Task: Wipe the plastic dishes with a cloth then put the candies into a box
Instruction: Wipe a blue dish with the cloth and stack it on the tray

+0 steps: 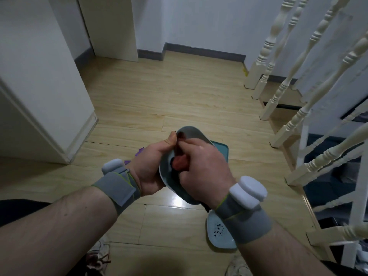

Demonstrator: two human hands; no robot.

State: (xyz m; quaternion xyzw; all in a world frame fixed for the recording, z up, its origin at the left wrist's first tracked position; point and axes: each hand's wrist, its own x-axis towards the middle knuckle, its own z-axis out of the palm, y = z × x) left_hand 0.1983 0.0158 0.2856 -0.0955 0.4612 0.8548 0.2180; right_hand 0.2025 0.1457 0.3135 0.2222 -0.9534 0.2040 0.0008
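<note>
My left hand (148, 168) grips a grey-blue plastic dish (191, 132) by its left edge, tilted up above the floor, thumb at the rim. My right hand (201, 166) is curled round a red cloth (178, 163) and presses it against the dish's inner face. A second pale blue dish (219, 234) with dark specks lies on the floor under my right wrist. A teal tray-like box (222, 149) shows behind the held dish. Purple candies (139, 152) peek out on the floor beside my left hand.
The wooden floor (159, 96) stretches ahead to white walls and a door frame (59, 120) at left. A white stair railing (298, 116) with turned balusters stands at right. Shoes (99, 257) lie near the bottom edge.
</note>
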